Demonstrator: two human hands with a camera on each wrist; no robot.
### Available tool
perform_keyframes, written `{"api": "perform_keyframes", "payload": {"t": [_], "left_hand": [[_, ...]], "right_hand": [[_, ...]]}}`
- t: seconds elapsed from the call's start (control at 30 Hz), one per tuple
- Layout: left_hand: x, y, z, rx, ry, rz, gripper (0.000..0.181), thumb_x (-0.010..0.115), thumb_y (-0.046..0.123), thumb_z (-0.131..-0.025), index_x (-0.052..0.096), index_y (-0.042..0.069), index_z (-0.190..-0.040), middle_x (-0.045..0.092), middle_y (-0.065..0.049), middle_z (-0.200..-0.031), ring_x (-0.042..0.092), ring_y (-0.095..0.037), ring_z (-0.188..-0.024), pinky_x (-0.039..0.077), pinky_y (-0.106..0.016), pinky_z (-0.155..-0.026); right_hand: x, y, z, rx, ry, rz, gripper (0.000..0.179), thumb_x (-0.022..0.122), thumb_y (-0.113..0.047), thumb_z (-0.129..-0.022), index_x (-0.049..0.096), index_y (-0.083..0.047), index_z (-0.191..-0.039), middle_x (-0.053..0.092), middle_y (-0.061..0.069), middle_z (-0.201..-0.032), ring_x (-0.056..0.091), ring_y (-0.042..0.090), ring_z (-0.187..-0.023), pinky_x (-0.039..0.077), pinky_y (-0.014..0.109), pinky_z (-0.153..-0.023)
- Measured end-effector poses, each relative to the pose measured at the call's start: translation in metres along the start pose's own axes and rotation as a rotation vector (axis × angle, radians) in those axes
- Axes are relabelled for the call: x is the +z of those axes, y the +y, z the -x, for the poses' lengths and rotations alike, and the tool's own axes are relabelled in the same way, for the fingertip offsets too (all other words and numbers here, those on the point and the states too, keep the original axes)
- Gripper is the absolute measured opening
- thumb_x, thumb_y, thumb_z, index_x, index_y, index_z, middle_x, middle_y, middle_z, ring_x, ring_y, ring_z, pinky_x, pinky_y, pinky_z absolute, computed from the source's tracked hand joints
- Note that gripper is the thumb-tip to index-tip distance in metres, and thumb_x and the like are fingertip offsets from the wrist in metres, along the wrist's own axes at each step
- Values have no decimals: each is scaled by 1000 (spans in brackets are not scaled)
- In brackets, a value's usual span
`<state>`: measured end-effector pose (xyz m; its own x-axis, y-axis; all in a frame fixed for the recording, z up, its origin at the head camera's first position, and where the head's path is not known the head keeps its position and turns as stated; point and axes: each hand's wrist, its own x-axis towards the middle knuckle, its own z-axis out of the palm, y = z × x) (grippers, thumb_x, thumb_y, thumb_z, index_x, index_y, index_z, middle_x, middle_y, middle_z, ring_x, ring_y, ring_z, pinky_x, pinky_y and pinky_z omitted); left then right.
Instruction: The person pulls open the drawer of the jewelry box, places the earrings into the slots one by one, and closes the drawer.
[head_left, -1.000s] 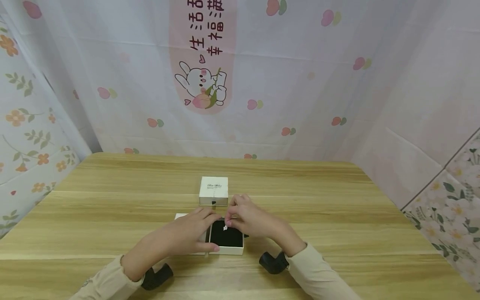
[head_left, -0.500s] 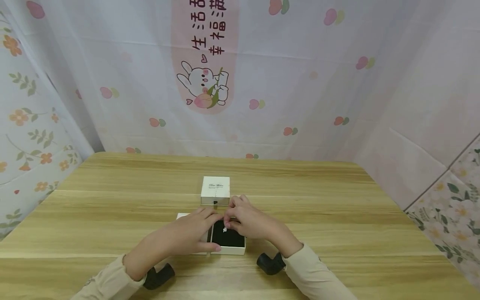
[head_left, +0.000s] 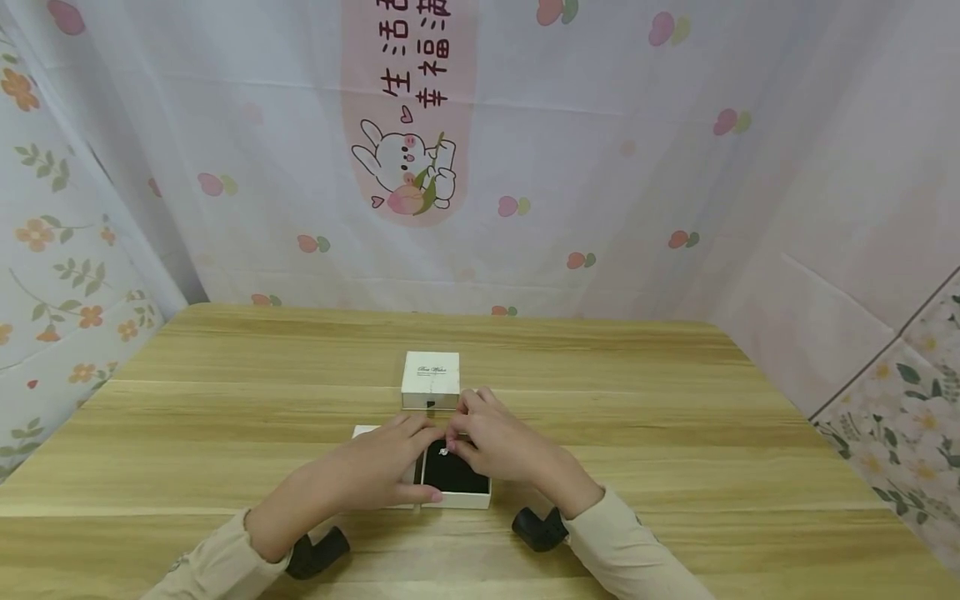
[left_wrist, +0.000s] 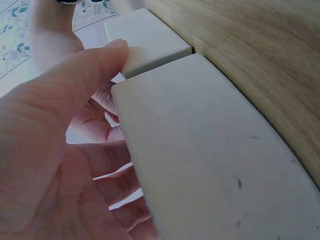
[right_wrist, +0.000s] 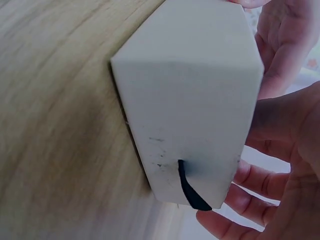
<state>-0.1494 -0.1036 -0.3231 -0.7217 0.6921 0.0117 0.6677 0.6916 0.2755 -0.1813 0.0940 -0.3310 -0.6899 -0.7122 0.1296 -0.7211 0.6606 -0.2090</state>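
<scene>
A white slide-out jewelry box lies on the table, its drawer (head_left: 467,502) pulled out to the right of the sleeve (left_wrist: 200,140). Inside the drawer sits a black padded insert (head_left: 459,477). My left hand (head_left: 375,467) spans the box and holds it, thumb at the near side and fingers at the far side. With thumb and fingertips my right hand (head_left: 498,442) pinches a small sparkling piece of jewelry (head_left: 443,452) at the insert's far left part; its exact kind is too small to tell. A black ribbon tab (right_wrist: 190,190) hangs from the drawer's end.
A second, closed white box (head_left: 431,377) with dark lettering stands just behind the open one. Black wrist-worn devices (head_left: 318,553) sit under both forearms. The wooden table (head_left: 637,392) ends at a patterned curtain (head_left: 562,167) at the back.
The piece of jewelry has shifted slightly left and toward the far side on the black insert, with my right fingertips following. My left hand has stayed in place on the box.
</scene>
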Motion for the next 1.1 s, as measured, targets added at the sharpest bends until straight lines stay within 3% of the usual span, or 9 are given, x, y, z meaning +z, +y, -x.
{"api": "perform_keyframes", "payload": {"t": [0.27,1.1], "left_hand": [[-1,0,1,14,5,-18,67,59,48,-87,48,-1,-131,49,-10,-127,45,-24,-118,44,-40,-96],[0,0,1,7,12,-27,69,60,48,-86,47,0,-133,49,-10,-127,46,-24,-117,44,-40,-96]], "right_hand": [[1,-3,1,-12,17,114,13,59,-19,-91,63,-19,-78,48,-4,-90,36,11,-82,36,23,-73],[2,-3,3,-31,17,150,11,61,-17,-90,60,-18,-79,47,-4,-90,34,11,-80,34,22,-71]]}}
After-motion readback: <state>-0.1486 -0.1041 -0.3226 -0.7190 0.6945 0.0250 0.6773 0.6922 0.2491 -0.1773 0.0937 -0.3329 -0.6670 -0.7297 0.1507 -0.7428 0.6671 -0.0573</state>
